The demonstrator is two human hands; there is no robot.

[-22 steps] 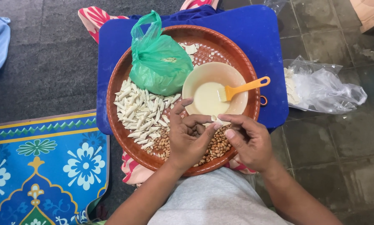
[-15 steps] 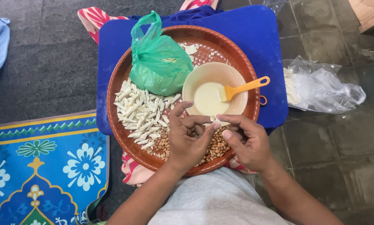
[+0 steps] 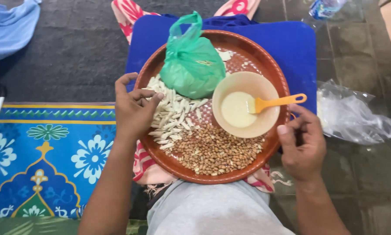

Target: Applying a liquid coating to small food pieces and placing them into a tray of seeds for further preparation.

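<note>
— What do I have on the left side first?

— I see the left hand [image 3: 134, 111] at the left rim of the round brown tray [image 3: 277, 78], fingers curled loosely with nothing clearly between them. Its fingertips touch the heap of pale, thin strips [image 3: 174, 115]. The strips lie just to the right of this hand, and most of them point with the long axis across the tray, a little fanned.

— And in the middle?

— A knotted green plastic bag [image 3: 191, 65], soft and crinkled, sits at the far side. Near me lies a pile of small brown peanuts [image 3: 213, 150] (dry and matte, I think). The beige bowl [image 3: 243, 104] holds smooth cream liquid, and an orange spatula [image 3: 276, 103] rests in it, handle pointing right.

— The right side?

— The right hand [image 3: 303, 146] is half open and empty, touching the right rim of the tray. The spatula handle ends just above its fingers, so this hand is nearer to it. The tray rests on a blue board [image 3: 300, 48].
</note>
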